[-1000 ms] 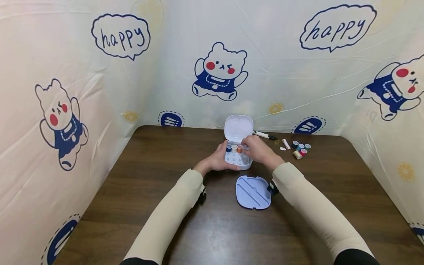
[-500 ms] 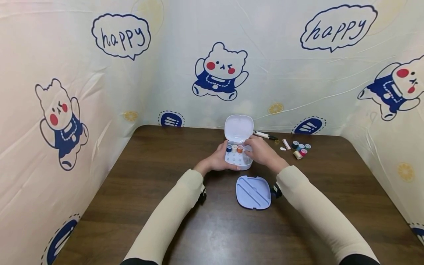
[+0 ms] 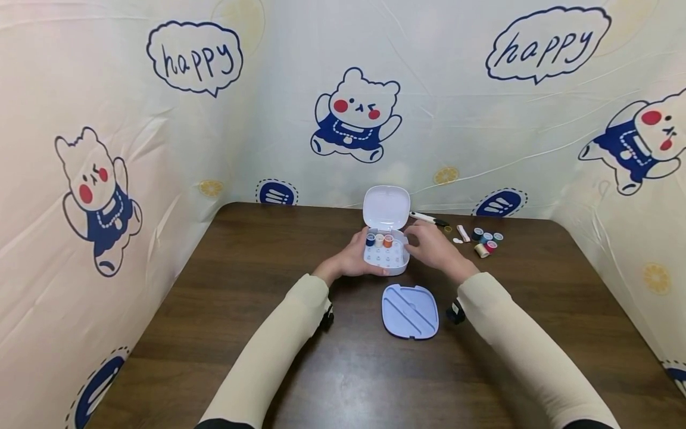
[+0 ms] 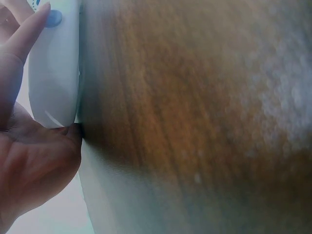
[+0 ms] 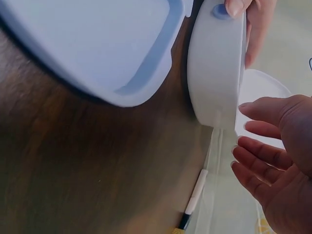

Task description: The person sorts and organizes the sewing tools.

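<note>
My left hand [image 3: 351, 257] holds the white box [image 3: 395, 271] from its left side, thumb across the front by a round blue button [image 4: 54, 18]. The box's lid [image 3: 386, 207] stands raised at the back. Along the back row of its pegs sit a dark blue spool of thread [image 3: 370, 240], a white spool [image 3: 379, 240] and an orange spool [image 3: 388, 241]. Beside the box's right wall is my right hand [image 3: 433, 245], its fingers loosely bent. In the right wrist view nothing shows between thumb and fingers [image 5: 258, 161].
A lilac tray [image 3: 410, 311] with diagonal ridges lies in front of the box. To the right are a cream spool [image 3: 482, 251], a pink spool [image 3: 490, 246] and several other spools. A white and black pen-like tool [image 3: 429, 219] lies by the back edge, near a small yellow ring [image 3: 447, 229].
My right hand has drawn back to the right, from over the box's right side to beside its wall. More pegs on that side show now. The left hand and box have stayed put.
</note>
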### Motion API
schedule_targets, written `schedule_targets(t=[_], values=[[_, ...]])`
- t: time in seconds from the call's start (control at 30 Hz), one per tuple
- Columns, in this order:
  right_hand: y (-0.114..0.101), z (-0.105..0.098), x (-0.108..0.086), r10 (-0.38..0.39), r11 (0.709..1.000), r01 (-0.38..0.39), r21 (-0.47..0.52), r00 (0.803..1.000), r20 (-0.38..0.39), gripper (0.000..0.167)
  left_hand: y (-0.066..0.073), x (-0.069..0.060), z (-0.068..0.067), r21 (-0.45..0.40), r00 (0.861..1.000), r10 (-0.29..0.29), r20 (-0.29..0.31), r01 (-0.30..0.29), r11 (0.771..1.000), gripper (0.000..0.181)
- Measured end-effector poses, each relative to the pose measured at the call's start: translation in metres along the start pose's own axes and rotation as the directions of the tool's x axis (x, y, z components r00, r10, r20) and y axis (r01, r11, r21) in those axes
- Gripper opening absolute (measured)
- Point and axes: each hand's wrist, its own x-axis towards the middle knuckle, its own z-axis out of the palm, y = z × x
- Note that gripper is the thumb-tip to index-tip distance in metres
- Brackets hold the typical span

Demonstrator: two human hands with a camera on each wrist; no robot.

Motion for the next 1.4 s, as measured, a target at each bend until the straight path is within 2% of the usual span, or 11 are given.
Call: schedule_targets(t=[0.23, 0.47, 0.6, 0.93, 1.1, 1.23, 1.4], values=[[0.009, 0.001, -0.005, -0.007, 1.000, 0.008, 0.013, 1.000, -0.024, 0.027, 0.000, 0.000, 0.000, -0.009, 1.000, -0.002, -0.006, 0.002, 1.000, 0.128], [0.020, 0.000, -0.011, 0.013, 0.999, -0.012, 0.031, 0.999, -0.042, 0.028, -0.009, 0.010, 0.002, 0.032, 0.999, -0.036, 0.003, 0.036, 0.999, 0.133], [0.028, -0.002, -0.014, 0.044, 0.999, -0.042, 0.027, 0.998, -0.045, 0.031, -0.010, 0.012, 0.002, 0.037, 0.999, -0.049, 0.005, 0.049, 0.998, 0.134], [0.042, -0.003, -0.023, 0.085, 0.996, -0.084, 0.039, 0.996, -0.037, 0.035, 0.000, 0.000, 0.000, 0.008, 1.000, -0.006, -0.021, 0.007, 1.000, 0.129], [0.044, -0.007, -0.031, 0.135, 0.991, -0.134, 0.028, 0.990, -0.028, 0.036, -0.001, -0.001, -0.001, 0.000, 1.000, -0.008, -0.024, 0.008, 1.000, 0.129], [0.046, -0.012, -0.039, 0.191, 0.982, -0.191, 0.004, 0.981, -0.019, 0.037, -0.002, 0.001, 0.001, 0.024, 1.000, -0.015, -0.015, 0.015, 1.000, 0.129], [0.051, -0.019, -0.054, 0.250, 0.967, -0.252, -0.040, 0.967, -0.051, 0.039, -0.004, 0.005, 0.001, 0.022, 1.000, -0.016, -0.014, 0.016, 1.000, 0.132]])
